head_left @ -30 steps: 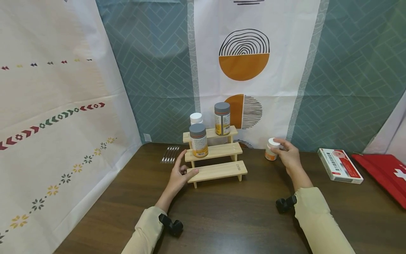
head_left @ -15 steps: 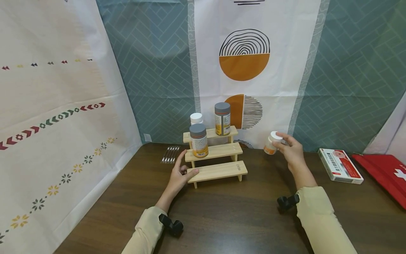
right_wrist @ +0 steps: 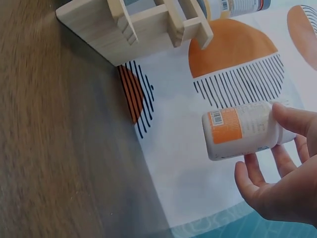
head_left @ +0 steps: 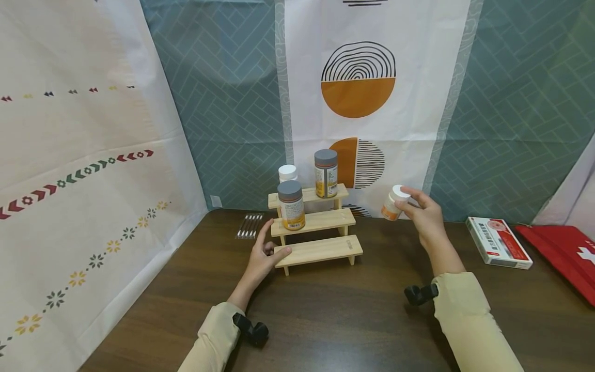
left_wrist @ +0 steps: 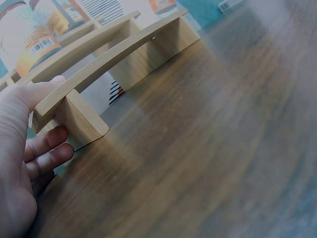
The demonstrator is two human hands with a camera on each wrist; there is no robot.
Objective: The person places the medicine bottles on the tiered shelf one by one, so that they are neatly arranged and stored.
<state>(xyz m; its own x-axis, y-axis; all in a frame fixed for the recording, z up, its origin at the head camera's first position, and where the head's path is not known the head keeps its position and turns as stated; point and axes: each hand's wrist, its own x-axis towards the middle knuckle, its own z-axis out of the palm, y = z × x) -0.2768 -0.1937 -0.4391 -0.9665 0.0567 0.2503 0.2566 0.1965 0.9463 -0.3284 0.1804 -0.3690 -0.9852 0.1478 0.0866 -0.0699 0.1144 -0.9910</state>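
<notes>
A small white pill bottle with an orange label is tilted in my right hand, pinched near its cap and raised off the table. The right wrist view shows the thumb on one side of the bottle and fingers on the other. My left hand grips the left end of a three-step wooden stand. Its thumb lies on the lowest step, fingers curled at the side. On the middle step stands a grey-capped bottle. The top step bears another grey-capped bottle and a white-capped bottle, partly hidden.
A clear pack of cotton swabs lies left of the stand. At the right are a white and red medicine box and a red pouch with a white cross. Patterned cloth hangs behind the brown table.
My right hand has lifted the pill bottle from the table, tilted it and brought it slightly left. The left hand and the stand have stayed put.
</notes>
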